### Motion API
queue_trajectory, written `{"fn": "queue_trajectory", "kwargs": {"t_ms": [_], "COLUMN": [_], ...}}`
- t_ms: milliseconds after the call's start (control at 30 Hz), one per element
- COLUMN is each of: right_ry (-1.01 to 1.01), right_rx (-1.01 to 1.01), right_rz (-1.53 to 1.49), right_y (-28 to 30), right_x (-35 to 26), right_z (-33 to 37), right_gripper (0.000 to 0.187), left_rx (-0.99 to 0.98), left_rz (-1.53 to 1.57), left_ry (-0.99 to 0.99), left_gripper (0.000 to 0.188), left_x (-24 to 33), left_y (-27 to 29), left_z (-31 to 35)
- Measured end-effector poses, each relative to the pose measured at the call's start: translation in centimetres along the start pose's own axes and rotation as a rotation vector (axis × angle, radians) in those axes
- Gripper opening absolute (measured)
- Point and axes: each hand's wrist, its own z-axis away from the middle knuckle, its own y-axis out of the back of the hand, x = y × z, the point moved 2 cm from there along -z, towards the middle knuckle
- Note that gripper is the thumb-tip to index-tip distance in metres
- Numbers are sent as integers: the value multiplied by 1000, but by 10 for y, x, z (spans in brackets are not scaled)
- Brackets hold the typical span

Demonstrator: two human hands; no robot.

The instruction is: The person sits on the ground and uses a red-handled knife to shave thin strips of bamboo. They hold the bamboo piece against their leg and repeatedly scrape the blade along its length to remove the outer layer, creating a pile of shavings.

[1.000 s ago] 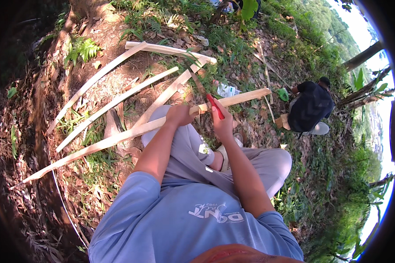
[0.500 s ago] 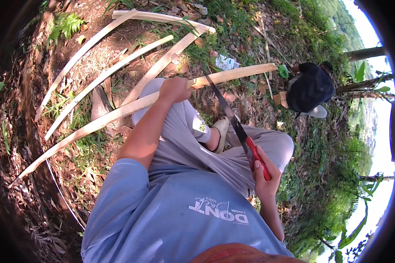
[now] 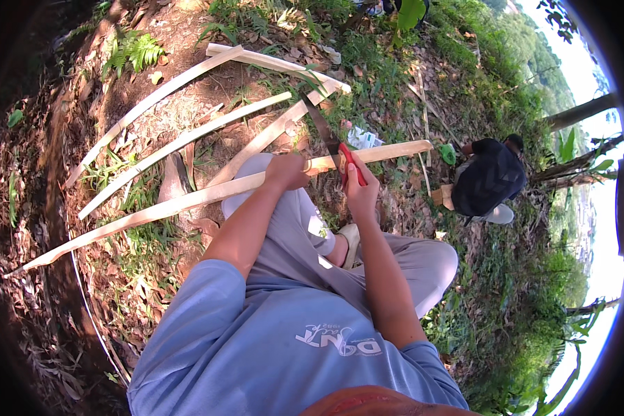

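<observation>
A long pale wooden strip (image 3: 173, 205) lies across my raised left knee, running from the lower left to the upper right. My left hand (image 3: 288, 171) is closed around it at the knee. In my right hand (image 3: 362, 188) is the red handle of a handsaw (image 3: 321, 125), held just right of my left hand. Its dark blade crosses the strip and points up and to the left, beyond the far edge. Whether the teeth have cut into the wood, I cannot tell.
More pale wooden strips (image 3: 187, 139) lie on the leafy ground at the far left. Past the strip is a white and green packet (image 3: 362, 139). A person in dark clothes (image 3: 489, 177) crouches at the right, beside a green plastic bag (image 3: 448, 154). A tree trunk (image 3: 581, 112) stands beyond.
My right hand has pushed the saw forward and up to the left, so its handle end now sits at the strip. My left hand keeps its hold on the strip.
</observation>
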Motion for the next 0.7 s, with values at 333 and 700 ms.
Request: {"fn": "queue_trajectory", "kwargs": {"t_ms": [333, 700], "right_ry": [6, -239], "right_rx": [-72, -77], "right_rz": [200, 370], "right_y": [59, 158], "right_x": [-44, -142], "right_z": [82, 188], "right_gripper": [41, 40], "left_rx": [-165, -246], "left_rz": [92, 236], "left_ry": [0, -33], "left_gripper": [42, 51], "left_x": [-10, -21], "left_y": [0, -12], "left_z": [-14, -35]}}
